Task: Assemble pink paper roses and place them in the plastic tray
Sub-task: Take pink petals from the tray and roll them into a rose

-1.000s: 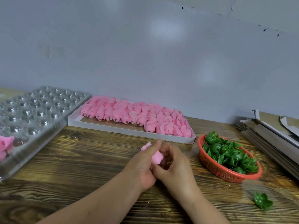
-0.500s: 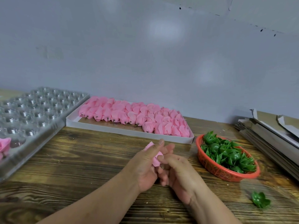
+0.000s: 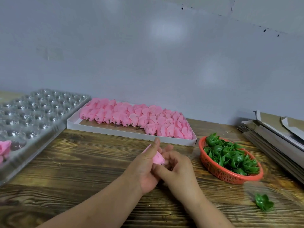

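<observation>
My left hand (image 3: pixel 144 167) holds a pink paper rose (image 3: pixel 158 158) above the middle of the wooden table, thumb pointing up along its petals. My right hand (image 3: pixel 178 168) meets it from the right, with curled fingers pinching the rose at its base. Most of the rose is hidden between the two hands. The clear plastic tray (image 3: pixel 41 119) with several round cups lies at the left. One finished pink rose (image 3: pixel 4 148) sits in a cup at its near left end.
A white shallow box (image 3: pixel 131 135) at the back holds several rows of pink rose heads (image 3: pixel 131 117). A red basket (image 3: pixel 230 178) of green calyxes (image 3: pixel 230 156) stands to the right. One loose calyx (image 3: pixel 264 202) lies nearer. Stacked cardboard (image 3: pixel 271 135) lines the right edge.
Both hands stay together on the rose. The right hand's fingers have shifted around its base, and the rose has turned a little in the grip.
</observation>
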Demonstrator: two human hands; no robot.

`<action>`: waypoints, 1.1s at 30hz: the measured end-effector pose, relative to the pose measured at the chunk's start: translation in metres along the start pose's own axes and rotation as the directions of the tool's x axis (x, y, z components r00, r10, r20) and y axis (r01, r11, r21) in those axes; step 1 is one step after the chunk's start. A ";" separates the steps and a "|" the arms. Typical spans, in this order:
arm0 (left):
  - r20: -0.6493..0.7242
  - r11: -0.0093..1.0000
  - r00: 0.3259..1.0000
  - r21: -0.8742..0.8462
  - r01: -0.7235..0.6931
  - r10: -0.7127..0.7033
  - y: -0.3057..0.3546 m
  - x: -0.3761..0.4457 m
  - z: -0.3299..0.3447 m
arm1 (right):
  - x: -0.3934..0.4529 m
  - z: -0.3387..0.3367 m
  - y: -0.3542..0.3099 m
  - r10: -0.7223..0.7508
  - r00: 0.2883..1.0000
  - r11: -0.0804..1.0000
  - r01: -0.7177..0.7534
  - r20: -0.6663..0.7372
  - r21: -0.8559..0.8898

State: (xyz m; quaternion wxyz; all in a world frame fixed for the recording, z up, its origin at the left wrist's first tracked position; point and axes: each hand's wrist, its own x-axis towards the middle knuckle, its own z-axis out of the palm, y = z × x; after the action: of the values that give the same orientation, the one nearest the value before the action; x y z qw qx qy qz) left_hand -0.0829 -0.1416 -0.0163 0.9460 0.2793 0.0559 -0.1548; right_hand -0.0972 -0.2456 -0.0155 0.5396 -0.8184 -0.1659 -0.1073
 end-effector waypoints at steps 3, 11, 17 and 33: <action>0.010 0.997 1.000 0.074 -0.018 0.017 0.000 0.003 -0.004 | 0.001 0.000 -0.001 0.142 0.988 0.965 -0.151 0.057 0.213; 0.087 0.944 0.996 0.330 0.007 -0.038 0.001 -0.002 -0.005 | 0.002 -0.004 -0.003 0.265 0.925 0.798 -0.370 0.274 0.475; 0.097 0.957 0.995 0.289 -0.021 -0.007 0.001 0.001 -0.005 | 0.000 -0.003 0.000 0.210 0.956 0.893 -0.273 0.205 0.358; 0.144 0.928 0.988 0.359 -0.105 0.056 0.001 -0.005 -0.002 | -0.001 -0.004 0.000 0.096 0.992 0.948 -0.117 0.085 0.297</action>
State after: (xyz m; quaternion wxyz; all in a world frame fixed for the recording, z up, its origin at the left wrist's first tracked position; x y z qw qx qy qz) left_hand -0.0867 -0.1383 -0.0162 0.8848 0.4415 -0.0476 -0.1413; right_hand -0.0983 -0.2497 -0.0142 0.6570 -0.7375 -0.1546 -0.0230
